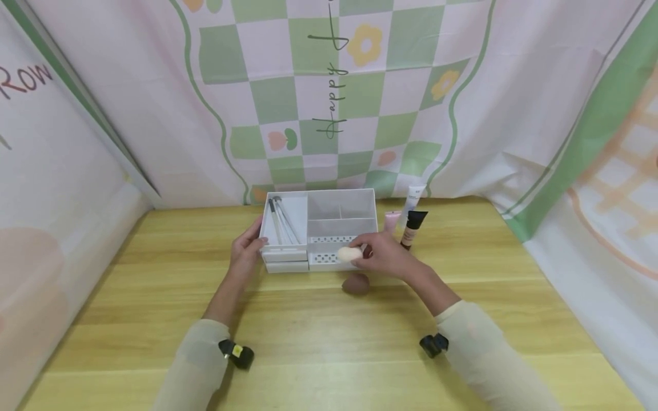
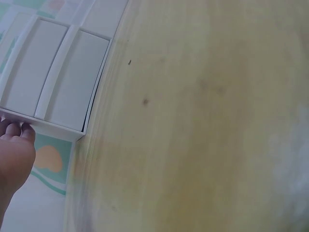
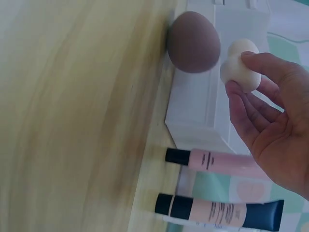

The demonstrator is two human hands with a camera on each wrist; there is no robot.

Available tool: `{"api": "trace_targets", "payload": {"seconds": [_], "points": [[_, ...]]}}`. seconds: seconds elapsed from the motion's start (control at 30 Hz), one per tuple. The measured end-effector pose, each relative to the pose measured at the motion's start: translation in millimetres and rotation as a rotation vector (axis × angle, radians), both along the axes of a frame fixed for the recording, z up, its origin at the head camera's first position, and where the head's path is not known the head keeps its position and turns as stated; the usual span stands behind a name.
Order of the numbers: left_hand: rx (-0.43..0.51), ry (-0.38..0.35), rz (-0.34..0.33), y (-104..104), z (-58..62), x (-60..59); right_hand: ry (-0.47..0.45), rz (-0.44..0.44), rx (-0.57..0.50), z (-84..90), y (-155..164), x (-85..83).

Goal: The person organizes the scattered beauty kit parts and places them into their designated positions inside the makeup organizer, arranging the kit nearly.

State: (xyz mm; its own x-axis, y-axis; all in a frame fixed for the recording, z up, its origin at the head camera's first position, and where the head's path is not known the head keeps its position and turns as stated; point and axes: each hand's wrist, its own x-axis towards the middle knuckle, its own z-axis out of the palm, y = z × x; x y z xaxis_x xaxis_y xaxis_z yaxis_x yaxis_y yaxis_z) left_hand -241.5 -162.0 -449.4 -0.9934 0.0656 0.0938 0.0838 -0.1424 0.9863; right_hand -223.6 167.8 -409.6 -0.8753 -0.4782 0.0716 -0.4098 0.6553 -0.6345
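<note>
Left hand [image 1: 244, 251] touches the white organizer [image 1: 284, 266], its grip unclear; brushes [image 1: 276, 222] lie in the left compartment [image 1: 298, 206]; right hand [image 1: 386, 254] pinches a cream sponge [image 1: 347, 254] near the right front, partly hiding the pink tube [image 1: 392, 220].

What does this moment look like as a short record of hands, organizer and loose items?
left hand: touches the white organizer at its left side
right hand: pinches a cream makeup sponge
organizer's left tray: makeup brushes
in front of organizer: brown makeup sponge
right of organizer: pink tube, black-and-beige tube, white tube
</note>
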Motion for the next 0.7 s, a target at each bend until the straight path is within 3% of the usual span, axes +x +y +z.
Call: {"api": "trace_targets", "payload": {"seconds": [0.43,0.7], "points": [[0.044,0.015,-0.014,1,-0.7,-0.7,0.104,0.017,0.059,-4.7,-25,-12.5],[0.060,0.013,-0.011,0,-1.5,-0.7,0.082,0.030,0.070,-5.0,-33,-16.0]]}}
